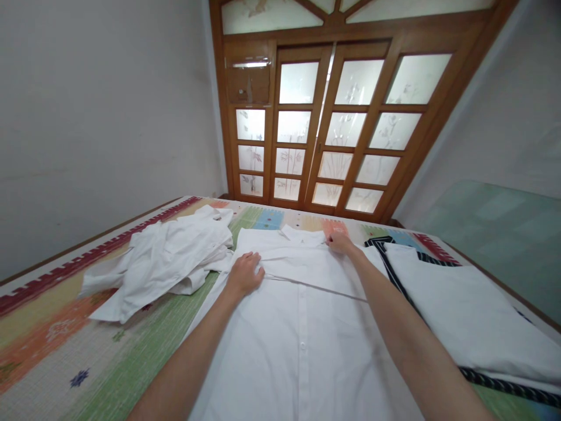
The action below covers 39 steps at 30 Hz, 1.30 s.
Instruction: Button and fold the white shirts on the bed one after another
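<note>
Shirt (263, 351) lay spread, right fingers (335, 237) clamped on it beside the collar (312, 238); whether left fingers (253, 258) gripped, I couldn't tell; uneven tugging risked creases.

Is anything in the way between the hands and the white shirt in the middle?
Nothing I can see: the left hand and right hand both touch the white shirt. The crumpled white clothing lies to its left, and the dark-trimmed white garment to its right.
</note>
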Tool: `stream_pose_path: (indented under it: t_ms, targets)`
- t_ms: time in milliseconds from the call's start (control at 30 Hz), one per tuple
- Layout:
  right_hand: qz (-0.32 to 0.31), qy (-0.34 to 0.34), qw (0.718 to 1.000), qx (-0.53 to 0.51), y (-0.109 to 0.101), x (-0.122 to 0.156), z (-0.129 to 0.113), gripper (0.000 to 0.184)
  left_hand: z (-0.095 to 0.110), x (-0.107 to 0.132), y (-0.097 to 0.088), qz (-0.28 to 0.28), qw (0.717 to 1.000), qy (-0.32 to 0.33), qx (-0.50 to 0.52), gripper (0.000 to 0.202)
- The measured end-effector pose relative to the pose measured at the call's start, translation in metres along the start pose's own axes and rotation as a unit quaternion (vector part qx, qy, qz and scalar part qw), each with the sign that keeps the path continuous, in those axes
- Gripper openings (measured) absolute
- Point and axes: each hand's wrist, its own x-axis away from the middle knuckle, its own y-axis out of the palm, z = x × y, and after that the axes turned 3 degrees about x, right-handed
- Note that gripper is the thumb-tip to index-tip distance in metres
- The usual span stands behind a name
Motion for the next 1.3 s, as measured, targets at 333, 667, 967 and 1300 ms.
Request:
stream_pose_path:
  t_ms: [333, 667, 967, 1300]
  targets:
    - [0.073, 0.029, 0.996, 0.032, 0.016, 0.004, -0.011, 0.029, -0.003, 0.0, 0.004, 0.003, 1.0, -0.001, 0.008, 0.035]
    - [-0.014, -0.101, 0.995, 0.014, -0.005, -0.004, 0.038, 0.01, 0.0, 0.0, 0.002, -0.001, 1.0, -0.006, 0.004, 0.036]
    - [0.025, -0.078, 0.995, 0.05, -0.007, 0.009, 0.04, 0.013, -0.003, 0.0, 0.005, 0.001, 1.0, -0.003, 0.009, 0.036]
    - [-0.024, -0.019, 0.998, 0.055, -0.011, -0.002, 0.032, 0.008, -0.001, 0.001, 0.002, 0.005, 1.0, -0.003, 0.009, 0.034]
